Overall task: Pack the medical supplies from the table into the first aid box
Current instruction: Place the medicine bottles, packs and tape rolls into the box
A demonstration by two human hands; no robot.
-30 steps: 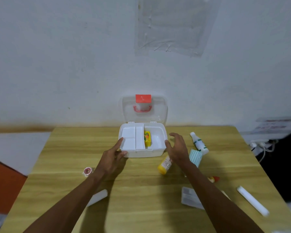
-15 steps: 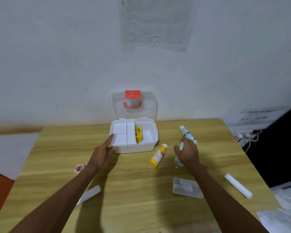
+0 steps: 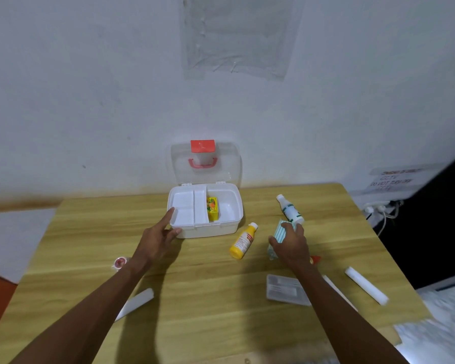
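Note:
The white first aid box [image 3: 229,227] stands open at the table's far middle, its clear lid [image 3: 226,164] upright against the wall. A small yellow carton [image 3: 212,208] stands inside it beside the divider. My left hand [image 3: 156,236] rests against the box's front left corner, fingers spread. My right hand [image 3: 290,244] is closed on a light teal pack [image 3: 278,233] to the right of the box. A yellow bottle [image 3: 243,240] lies between box and right hand. A white bottle [image 3: 290,209] lies just beyond the pack.
On the wooden table [image 3: 208,298] lie a clear plastic case [image 3: 284,289], a white roll [image 3: 365,285] at the right, a white stick [image 3: 135,303] at the left, a small pink tape roll [image 3: 120,262] and a red-tipped item [image 3: 315,258]. Cables [image 3: 381,211] hang off the right side.
My right hand moved right, away from the box, and closed on the teal pack. My left hand stayed at the box's corner. The view shifted to the right.

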